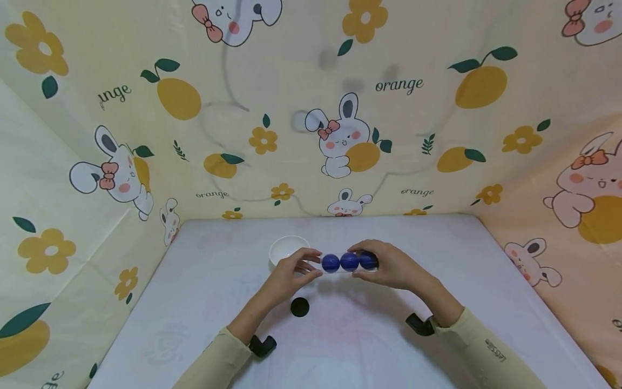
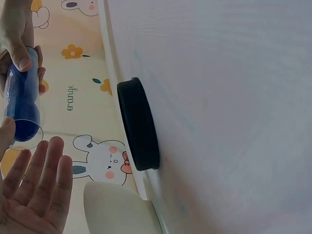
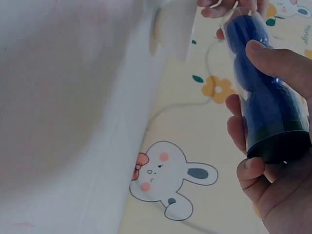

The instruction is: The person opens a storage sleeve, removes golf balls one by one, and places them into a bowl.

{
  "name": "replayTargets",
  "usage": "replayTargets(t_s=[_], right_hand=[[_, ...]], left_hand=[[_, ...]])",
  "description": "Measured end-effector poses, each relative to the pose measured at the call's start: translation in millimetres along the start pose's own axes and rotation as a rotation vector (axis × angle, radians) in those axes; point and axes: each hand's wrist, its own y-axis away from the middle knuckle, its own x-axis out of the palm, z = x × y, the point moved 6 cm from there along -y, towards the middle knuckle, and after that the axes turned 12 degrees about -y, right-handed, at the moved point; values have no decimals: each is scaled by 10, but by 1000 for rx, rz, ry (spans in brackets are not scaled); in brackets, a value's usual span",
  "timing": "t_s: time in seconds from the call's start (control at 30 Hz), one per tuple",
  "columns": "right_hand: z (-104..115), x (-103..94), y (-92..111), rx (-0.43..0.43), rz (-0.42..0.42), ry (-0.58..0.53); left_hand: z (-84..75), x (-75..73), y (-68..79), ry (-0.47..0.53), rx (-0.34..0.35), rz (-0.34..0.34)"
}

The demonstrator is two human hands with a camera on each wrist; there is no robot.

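Observation:
My right hand [image 1: 389, 265] grips a clear plastic tube [image 3: 241, 78] lying nearly level above the table. Three blue balls [image 1: 349, 262] sit in a row inside it. A black cap closes the tube's end in my right palm; the other end faces my left hand [image 1: 291, 273]. In the left wrist view that end has a clear, uncovered rim. My left thumb is right at the rim, and the left fingers [image 2: 41, 187] extend just past it, fairly straight. On the table below lies a round black lid [image 1: 299, 307].
Behind my left hand stands a white bowl [image 1: 284, 242], partly hidden by the fingers. A white cloth covers the table [image 1: 204, 302]. Printed fabric walls [image 1: 291, 178] with rabbits and oranges close in the back and both sides.

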Motion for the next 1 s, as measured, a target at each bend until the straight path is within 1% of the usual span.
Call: replayTargets(t_s=[0.1,0.33,0.67,0.83,1.0], right_hand=[[-8,1,-2,-1,-4,1],[-6,6,4,-35,-11,-2],[-53,37,15,-45,-9,-47],[-80,48,37,-69,-12,-108],[-99,51,53,-81,-19,-155]], left_hand=[[6,4,2,-5,-9,3],[20,10,19,-22,-39,10],[40,-8,23,-2,-46,24],[48,-28,26,16,-25,11],[64,-58,30,9,-11,-2]])
